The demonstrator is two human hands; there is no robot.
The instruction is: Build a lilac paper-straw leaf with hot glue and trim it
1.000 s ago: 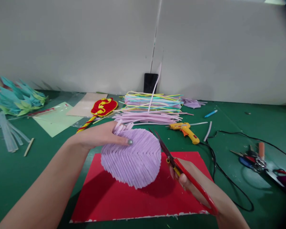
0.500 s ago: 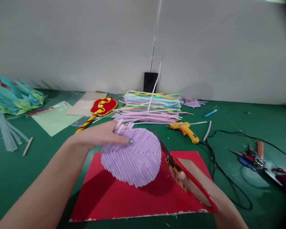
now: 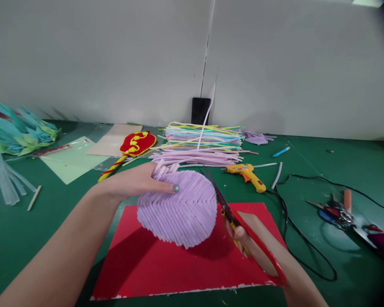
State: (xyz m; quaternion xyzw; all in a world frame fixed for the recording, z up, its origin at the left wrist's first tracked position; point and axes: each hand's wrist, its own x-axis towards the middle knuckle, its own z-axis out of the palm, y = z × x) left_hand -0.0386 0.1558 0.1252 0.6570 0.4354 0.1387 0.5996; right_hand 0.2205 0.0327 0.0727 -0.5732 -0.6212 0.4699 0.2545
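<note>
My left hand [image 3: 137, 181] grips the upper left edge of a lilac leaf-shaped piece [image 3: 179, 209] made of foam strips laid in a chevron pattern, thumb on top, and holds it tilted above a red sheet [image 3: 141, 264]. My right hand [image 3: 252, 245] is closed round the handles of red scissors [image 3: 240, 224]. Their blades point up and away along the leaf's right edge, the tips near its top.
A stack of pastel foam strips [image 3: 203, 143] lies behind the leaf, with a yellow glue gun [image 3: 246, 174] and its black cord [image 3: 307, 238] to the right. More scissors and tools [image 3: 342, 213] lie far right. A red and yellow ornament [image 3: 136, 145], glue sticks [image 3: 6, 181] and teal foam shapes [image 3: 19, 130] sit on the left.
The scissors have edged slightly closer to the leaf's right rim and the leaf has shifted a touch. My left hand keeps the same grip.
</note>
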